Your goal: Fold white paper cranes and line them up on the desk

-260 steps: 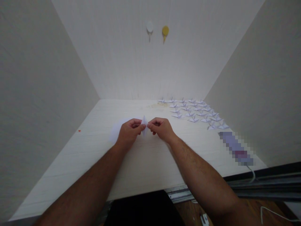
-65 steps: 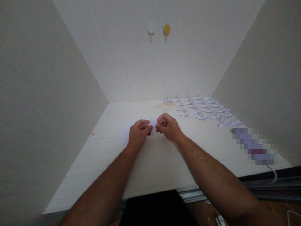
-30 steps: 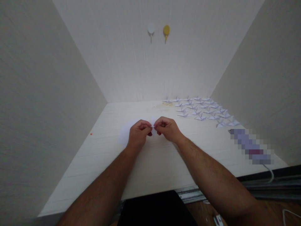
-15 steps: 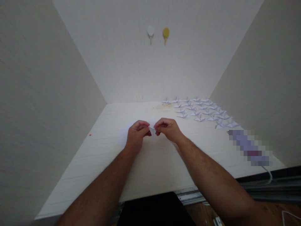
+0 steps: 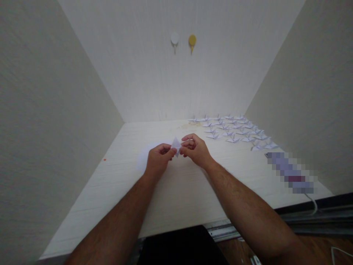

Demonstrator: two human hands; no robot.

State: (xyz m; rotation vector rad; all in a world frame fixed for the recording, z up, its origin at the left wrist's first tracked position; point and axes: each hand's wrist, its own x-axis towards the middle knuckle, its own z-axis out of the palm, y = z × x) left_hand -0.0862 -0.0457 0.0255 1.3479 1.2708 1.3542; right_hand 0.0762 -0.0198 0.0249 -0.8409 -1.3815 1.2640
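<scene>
A small white piece of folded paper [image 5: 175, 142], diamond-shaped with a point at the top, is held up just above the table. My left hand [image 5: 160, 158] pinches its left side between thumb and fingers. On the other side, my right hand [image 5: 196, 150] has its thumb and fingertips at the paper's right edge, with the index finger lifted a little away. Several finished white paper cranes [image 5: 233, 140] stand in rows at the back right of the table.
The white table [image 5: 116, 198] has walls on three sides. Two round hooks, one white [image 5: 174, 38] and one yellow [image 5: 192, 40], are on the back wall. A blurred-out long object [image 5: 288, 171] with a cord lies on the right. A small orange bit [image 5: 104, 159] is near the left edge.
The folded paper has turned so that its broad diamond face shows. My right hand's index finger has loosened and risen from it, while my left hand keeps its pinch.
</scene>
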